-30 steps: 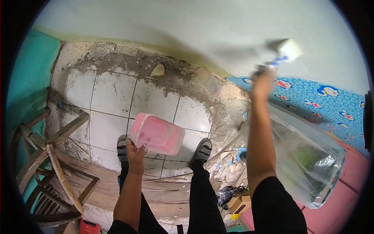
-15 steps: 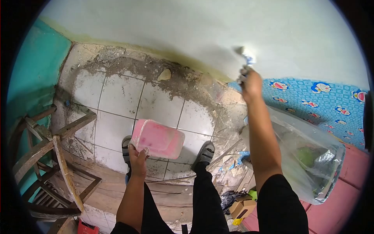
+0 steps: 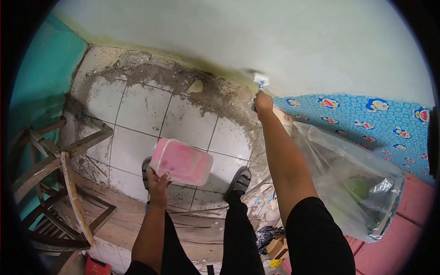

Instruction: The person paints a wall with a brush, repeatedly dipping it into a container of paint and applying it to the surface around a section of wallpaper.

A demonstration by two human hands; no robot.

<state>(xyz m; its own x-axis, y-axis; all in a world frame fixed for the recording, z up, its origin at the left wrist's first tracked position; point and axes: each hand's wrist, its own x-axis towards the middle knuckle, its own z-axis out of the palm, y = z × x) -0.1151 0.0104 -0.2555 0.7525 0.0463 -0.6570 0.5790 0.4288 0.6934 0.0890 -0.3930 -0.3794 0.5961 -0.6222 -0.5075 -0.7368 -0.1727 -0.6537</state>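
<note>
My left hand (image 3: 159,185) grips the lower left edge of a pink plastic container (image 3: 183,162), held above the tiled floor between my feet. Whitish smears show on its side and on my fingers. My right hand (image 3: 263,103) is closed round the handle of a paintbrush (image 3: 261,80), arm stretched forward. The white-coated brush head is at the lower part of the pale wall (image 3: 321,46), near its yellow-green bottom band. Whether the bristles touch the wall is hard to tell.
At the left, a broken wooden chair frame (image 3: 68,183) stands by the teal wall (image 3: 41,82). Blue patterned covering (image 3: 353,117) and a clear plastic-wrapped bin (image 3: 348,183) are at the right. Rubble (image 3: 160,73) lines the wall's foot. A cardboard box (image 3: 276,249) lies low centre.
My right hand and the brush have moved left and slightly down along the wall. My left hand and the pink container have shifted slightly left.
</note>
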